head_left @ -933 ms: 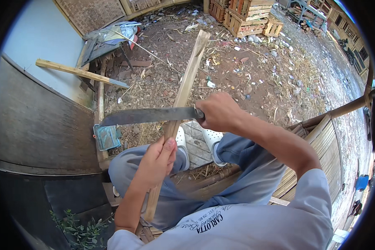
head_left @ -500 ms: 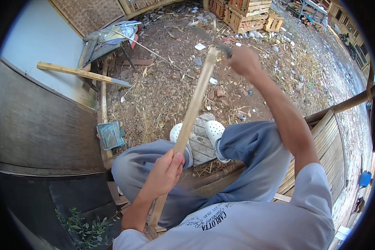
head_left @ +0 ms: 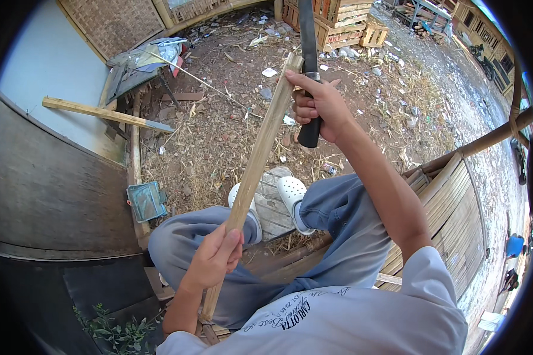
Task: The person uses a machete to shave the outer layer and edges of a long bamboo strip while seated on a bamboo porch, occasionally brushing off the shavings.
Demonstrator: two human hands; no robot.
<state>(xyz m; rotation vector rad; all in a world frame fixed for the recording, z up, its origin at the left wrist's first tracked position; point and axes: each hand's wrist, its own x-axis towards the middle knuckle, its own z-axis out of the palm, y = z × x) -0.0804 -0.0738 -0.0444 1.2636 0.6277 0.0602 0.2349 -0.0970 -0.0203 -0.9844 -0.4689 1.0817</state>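
A long pale bamboo strip (head_left: 258, 160) slants from beside my left hip up and away past my feet. My left hand (head_left: 214, 258) is closed round its lower part, thumb along the top. In my right hand (head_left: 327, 108) is a machete (head_left: 308, 38), gripped by its black handle with the blade pointing up and away. The right thumb reaches across to the strip's far end, apparently touching it. The blade stands right beside that end, and its tip runs out of view at the top.
Both feet, in white clogs (head_left: 291, 194), rest on a worn wooden board (head_left: 273, 222). Wooden crates (head_left: 342, 36) stand at the back. A squared timber (head_left: 109, 114) and a blue plastic basket (head_left: 147, 201) are on the left. Bamboo slats (head_left: 441, 207) lie to the right, and litter covers the ground.
The machete, blurred and tilted to the left before, now stands upright beside the strip's end. A thin sliver at that end no longer shows. My left hand keeps its hold.
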